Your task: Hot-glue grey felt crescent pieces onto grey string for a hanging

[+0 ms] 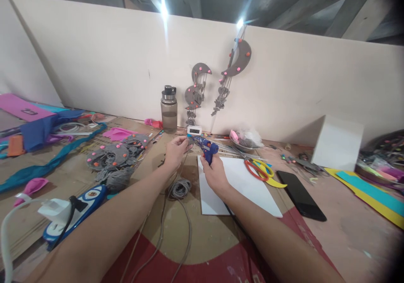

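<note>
The step in hand seems to be applying glue: the right hand (216,177) has its grip closed around the blue glue gun (209,147), whose nozzle is close to the small dark piece (191,141) pinched in the nearly closed fingertips of the left hand (176,152), above the tabletop (353,215). I judge that the next move calls for a steady pinch, a light trigger squeeze, and fingertips kept away from the nozzle.

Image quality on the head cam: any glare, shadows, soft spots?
Head view: two lights flare, one streaking strongly; right-hand corners black out; white panel throws a soft shadow leftward; fine detail at the glue gun tip looks smeared.
</note>
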Motion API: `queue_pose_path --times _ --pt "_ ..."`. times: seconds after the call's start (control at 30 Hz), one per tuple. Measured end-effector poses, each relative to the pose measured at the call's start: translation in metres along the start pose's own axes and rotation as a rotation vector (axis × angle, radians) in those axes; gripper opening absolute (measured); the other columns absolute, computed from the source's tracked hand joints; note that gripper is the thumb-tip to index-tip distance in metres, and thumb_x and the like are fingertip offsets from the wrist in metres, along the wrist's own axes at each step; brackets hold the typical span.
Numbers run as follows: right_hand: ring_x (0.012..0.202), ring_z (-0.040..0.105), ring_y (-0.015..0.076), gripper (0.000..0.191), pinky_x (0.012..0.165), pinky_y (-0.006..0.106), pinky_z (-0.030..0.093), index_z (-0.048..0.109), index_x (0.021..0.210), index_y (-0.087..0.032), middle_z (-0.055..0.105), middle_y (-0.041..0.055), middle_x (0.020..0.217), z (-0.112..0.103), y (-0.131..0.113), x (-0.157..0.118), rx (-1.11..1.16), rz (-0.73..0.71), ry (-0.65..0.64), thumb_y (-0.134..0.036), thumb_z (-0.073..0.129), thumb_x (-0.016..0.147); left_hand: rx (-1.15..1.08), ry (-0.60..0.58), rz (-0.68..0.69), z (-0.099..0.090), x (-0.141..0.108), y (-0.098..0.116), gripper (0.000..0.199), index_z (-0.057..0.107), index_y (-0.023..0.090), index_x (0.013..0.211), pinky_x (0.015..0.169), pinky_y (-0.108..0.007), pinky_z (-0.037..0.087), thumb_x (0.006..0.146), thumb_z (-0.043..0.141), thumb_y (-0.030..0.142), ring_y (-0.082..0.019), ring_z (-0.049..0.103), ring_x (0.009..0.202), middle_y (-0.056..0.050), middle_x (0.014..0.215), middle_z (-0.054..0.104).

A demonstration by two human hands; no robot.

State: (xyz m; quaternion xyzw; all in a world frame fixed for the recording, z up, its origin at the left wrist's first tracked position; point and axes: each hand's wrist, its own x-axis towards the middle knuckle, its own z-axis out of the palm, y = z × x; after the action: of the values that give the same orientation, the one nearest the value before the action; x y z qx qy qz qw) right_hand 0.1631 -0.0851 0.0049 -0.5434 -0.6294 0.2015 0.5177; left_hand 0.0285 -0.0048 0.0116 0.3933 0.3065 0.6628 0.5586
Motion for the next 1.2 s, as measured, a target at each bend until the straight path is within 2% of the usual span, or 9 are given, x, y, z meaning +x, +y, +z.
queue_pose_path --times 0.23,0.43,0.63,0.83,1.03,1.2 --pt "0.077 0.064 0.023 0.025 0.07 0.037 0.052 0.055 0.105 -0.019 0.066 0.0078 0.086 0.002 -0.002 -0.002 -0.005 0.007 -0.025 -0.036 0.049 0.089 0.002 -0.016 -0.003 -0.002 0.003 -0.004 0.027 0.07 0.015 0.077 0.085 -0.033 0.057 0.062 0.085 0.032 -0.011 0.066 0.072 0.0 0.079 0.07" --pt "0.076 0.064 0.0233 0.023 0.072 0.038 0.053 0.057 0.103 -0.019 0.068 0.008 0.086 0.001 -0.004 -0.002 -0.021 -0.023 -0.022 -0.036 0.049 0.089 0.014 -0.008 -0.027 -0.001 0.002 -0.002 0.024 0.07 0.016 0.077 0.086 -0.034 0.057 0.063 0.085 0.028 -0.011 0.066 0.071 0.0 0.077 0.068" --pt "0.081 0.064 0.024 0.024 0.078 0.04 0.052 0.057 0.102 -0.019 0.067 0.0086 0.089 0.0 -0.003 -0.001 -0.039 0.003 0.005 -0.036 0.05 0.087 0.006 -0.011 -0.004 -0.001 0.0 0.0 0.028 0.071 0.015 0.079 0.086 -0.033 0.057 0.061 0.086 0.032 -0.011 0.066 0.075 -0.001 0.081 0.07" --pt "0.077 0.063 0.0226 0.026 0.069 0.036 0.052 0.055 0.107 -0.019 0.065 0.0063 0.085 0.0 0.003 0.0 0.018 0.027 0.005 -0.037 0.05 0.088 -0.016 0.011 -0.012 -0.002 0.001 0.001 0.028 0.071 0.015 0.078 0.087 -0.033 0.057 0.062 0.085 0.032 -0.012 0.067 0.077 -0.002 0.082 0.07" --pt "0.061 0.057 0.0154 0.025 0.053 0.029 0.051 0.052 0.104 -0.021 0.063 0.003 0.086 0.001 0.006 0.006 0.196 0.093 0.072 -0.038 0.056 0.085 -0.047 0.014 -0.03 -0.003 0.002 0.002 0.025 0.069 0.015 0.077 0.086 -0.036 0.057 0.064 0.084 0.03 -0.013 0.067 0.077 -0.003 0.082 0.069" --pt "0.052 0.05 0.0105 0.03 0.049 0.028 0.053 0.047 0.097 -0.022 0.063 -0.0015 0.081 -0.014 0.005 0.023 0.399 0.236 0.108 -0.033 0.064 0.074 -0.072 0.043 -0.048 -0.007 0.005 0.003 0.023 0.068 0.015 0.076 0.084 -0.034 0.058 0.064 0.083 0.028 -0.011 0.065 0.075 -0.002 0.082 0.068"
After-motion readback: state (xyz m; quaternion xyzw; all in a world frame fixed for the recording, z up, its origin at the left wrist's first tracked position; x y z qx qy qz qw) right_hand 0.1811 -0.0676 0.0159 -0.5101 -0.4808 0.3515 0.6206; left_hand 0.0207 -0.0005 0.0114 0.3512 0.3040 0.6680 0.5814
